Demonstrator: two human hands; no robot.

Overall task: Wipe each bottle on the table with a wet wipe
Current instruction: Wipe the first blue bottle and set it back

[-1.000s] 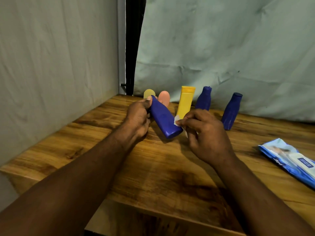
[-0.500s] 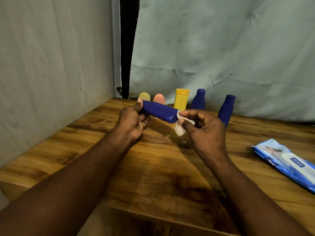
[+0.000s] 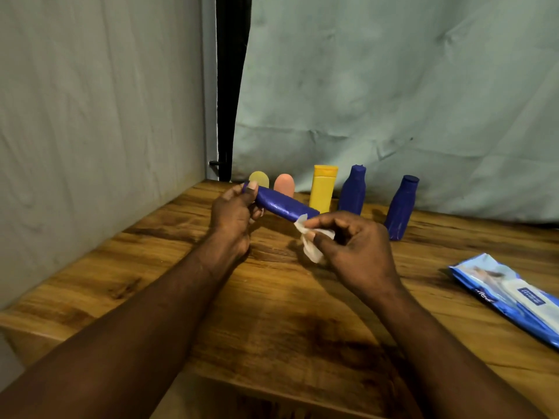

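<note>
Head view: left hand [image 3: 234, 213] grips the cap end of a blue bottle [image 3: 284, 204], held nearly level above the table [image 3: 187, 267]. Right hand [image 3: 352, 246] pinches a white wipe [image 3: 311, 243] at the bottle's base end, fingers curled round it. Four bottles stand at the back; wipe pack [image 3: 511, 294] lies right. To wipe well: probably turn the bottle with the left, drag the wipe along its full length.
</note>
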